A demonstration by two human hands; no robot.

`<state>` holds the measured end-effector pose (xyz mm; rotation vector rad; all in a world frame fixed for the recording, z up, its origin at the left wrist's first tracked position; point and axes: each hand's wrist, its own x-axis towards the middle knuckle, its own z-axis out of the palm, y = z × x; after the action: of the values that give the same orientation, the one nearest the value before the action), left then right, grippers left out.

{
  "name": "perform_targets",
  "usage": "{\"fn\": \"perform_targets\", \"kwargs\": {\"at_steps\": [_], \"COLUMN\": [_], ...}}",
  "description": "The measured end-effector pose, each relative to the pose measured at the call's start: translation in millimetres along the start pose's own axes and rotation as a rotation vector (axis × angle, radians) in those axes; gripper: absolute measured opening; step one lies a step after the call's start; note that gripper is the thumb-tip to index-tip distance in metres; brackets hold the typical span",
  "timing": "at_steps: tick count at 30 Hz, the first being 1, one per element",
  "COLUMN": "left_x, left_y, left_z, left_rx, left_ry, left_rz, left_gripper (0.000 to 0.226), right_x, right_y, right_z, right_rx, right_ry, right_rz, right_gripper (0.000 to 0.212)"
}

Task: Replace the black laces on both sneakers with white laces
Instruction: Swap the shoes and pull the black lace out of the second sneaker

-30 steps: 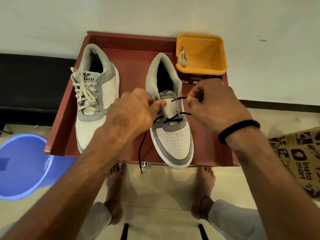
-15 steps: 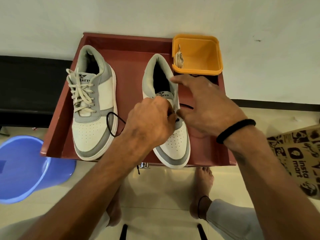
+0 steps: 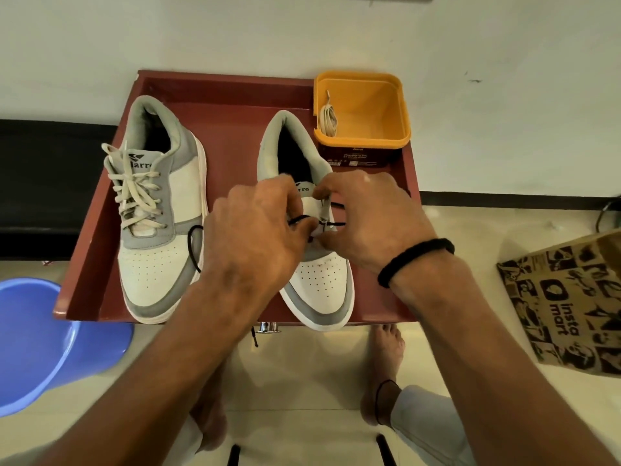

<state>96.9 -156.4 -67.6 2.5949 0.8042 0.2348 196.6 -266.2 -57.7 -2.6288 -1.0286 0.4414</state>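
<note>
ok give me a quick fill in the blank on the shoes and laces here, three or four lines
1. The left sneaker is already laced with a ______ lace.
2. Both hands, left hand and right hand, work the black lace on the ______ sneaker.
3. The spare white lace lies in the ______ tub.
4. Both sneakers stand on a ______ tray.

Missing words: white; right; yellow; red

Smooth perforated leather-like sneakers point(image 3: 322, 284) rest in a glossy reddish tray point(image 3: 232, 95) beside a matt orange plastic tub point(image 3: 401, 105).
</note>
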Motion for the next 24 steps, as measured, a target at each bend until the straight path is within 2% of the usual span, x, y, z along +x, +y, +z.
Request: {"fn": "perform_targets", "kwargs": {"at_steps": [2,4,7,11,14,20,22,24], "left_x": [1,2,2,2,6,9,7,5], "left_y": [1,2,1,-1,-4,-9,-8,-7], "left_z": [2,5,10,11,6,-11,-11,-11], "left_rx": [0.021,0.149,0.279,0.198,0.077,-0.114,-0.075,0.041], "left_ry": [0.058,0.064,0.016,-0.007,0.016,0.134,0.136,0.113], "left_rz": [0.122,0.194,0.193,0.221,0.16,-0.045,-0.061,0.005], "left_gripper": [0.034,0.036,0.032,0.025,0.021,0.015,0.017,0.033], "right_x": [-3,-5,-6,-6,-7,-7,-7,-6], "right_y": [-3,-4,-6,-5,-5,-5,-4,-3], "right_z": [-1,-3,-5,-7,-7,-6,-4,-2], "right_rx": [-0.033,-0.038,-0.04,-0.068,-0.06,-0.042,-0.064,-0.083], "right_ry": [0.006,-0.01,-0.066,-0.083,-0.079,-0.078,-0.07,-0.061], "right_rz": [-0.008,-0.02,-0.02,0.002,0.009,0.025,0.024,0.017], "right_gripper": [0.054,0.056,0.072,0.079,0.075,0.086,0.088,0.088]}}
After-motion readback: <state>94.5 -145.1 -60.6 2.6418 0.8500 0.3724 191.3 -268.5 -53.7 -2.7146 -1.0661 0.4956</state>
